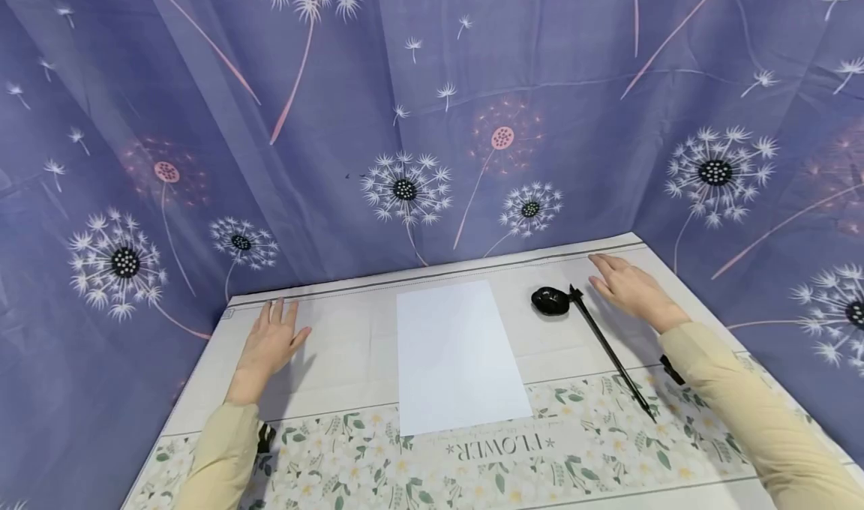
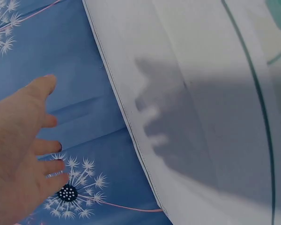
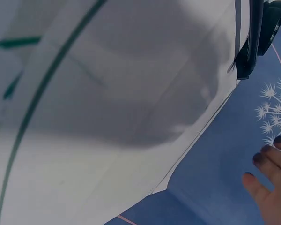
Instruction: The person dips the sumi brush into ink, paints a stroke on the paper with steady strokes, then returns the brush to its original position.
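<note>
My left hand (image 1: pixel 268 343) is held over the left side of the table, palm down with fingers spread, its shadow falling on the cloth; it holds nothing. Over the right side, my right hand (image 1: pixel 631 289) is also stretched out and holds nothing. Just left of it lies a long thin black stick (image 1: pixel 610 354) with a pointed near end, perhaps a brush; its far end is by a small black rest. Beside that sits a small shiny black dish (image 1: pixel 550 301). A blank white sheet of paper (image 1: pixel 459 356) lies between the hands. In the right wrist view the dish (image 3: pixel 273 28) appears at the upper right.
A white tablecloth (image 1: pixel 351 345) with a flowered band and upside-down "FLOWER" lettering covers the table. Purple curtains (image 1: pixel 337 217) with dandelion prints hang along the table's back and sides. Small black bands show at both wrists.
</note>
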Demonstrator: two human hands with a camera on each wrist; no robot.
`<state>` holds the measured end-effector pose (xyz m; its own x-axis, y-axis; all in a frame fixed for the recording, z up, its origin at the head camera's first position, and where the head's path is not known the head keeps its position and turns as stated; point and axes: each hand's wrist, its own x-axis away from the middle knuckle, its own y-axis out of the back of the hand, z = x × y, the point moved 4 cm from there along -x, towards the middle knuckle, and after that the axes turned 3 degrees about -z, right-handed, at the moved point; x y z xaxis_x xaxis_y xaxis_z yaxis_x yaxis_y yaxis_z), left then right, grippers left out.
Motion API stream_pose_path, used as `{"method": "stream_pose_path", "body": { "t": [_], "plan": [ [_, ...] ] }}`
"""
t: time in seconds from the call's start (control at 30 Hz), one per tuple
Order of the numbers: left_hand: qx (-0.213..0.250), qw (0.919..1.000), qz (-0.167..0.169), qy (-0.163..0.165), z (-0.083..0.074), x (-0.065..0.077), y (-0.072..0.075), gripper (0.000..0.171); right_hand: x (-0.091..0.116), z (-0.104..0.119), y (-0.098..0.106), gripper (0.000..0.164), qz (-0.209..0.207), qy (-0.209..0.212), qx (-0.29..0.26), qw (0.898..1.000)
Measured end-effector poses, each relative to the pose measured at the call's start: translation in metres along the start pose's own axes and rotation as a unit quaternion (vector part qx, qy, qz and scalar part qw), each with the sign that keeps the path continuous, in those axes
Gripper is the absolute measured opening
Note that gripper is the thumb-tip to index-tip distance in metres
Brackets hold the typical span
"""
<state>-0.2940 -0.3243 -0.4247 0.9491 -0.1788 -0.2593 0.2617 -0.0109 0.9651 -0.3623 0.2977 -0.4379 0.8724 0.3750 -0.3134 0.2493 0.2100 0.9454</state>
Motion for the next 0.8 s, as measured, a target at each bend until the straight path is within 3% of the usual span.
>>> {"method": "stream_pose_path", "body": {
  "t": [0.27, 0.8],
  "plan": [
    [-0.010, 0.9996, -0.027, -0.006, 0.0006, 0.0003, 0.0024, 0.058, 0.0026, 0.0018, -0.0003, 0.051, -0.012, 0.011, -0.016, 1.000],
    [0.024, 0.9995, -0.021, -0.007, -0.0037, 0.0043, -0.0036, 0.050, 0.0082, 0.0073, -0.0002, 0.034, -0.039, 0.045, -0.020, 0.998]
  ]
}}
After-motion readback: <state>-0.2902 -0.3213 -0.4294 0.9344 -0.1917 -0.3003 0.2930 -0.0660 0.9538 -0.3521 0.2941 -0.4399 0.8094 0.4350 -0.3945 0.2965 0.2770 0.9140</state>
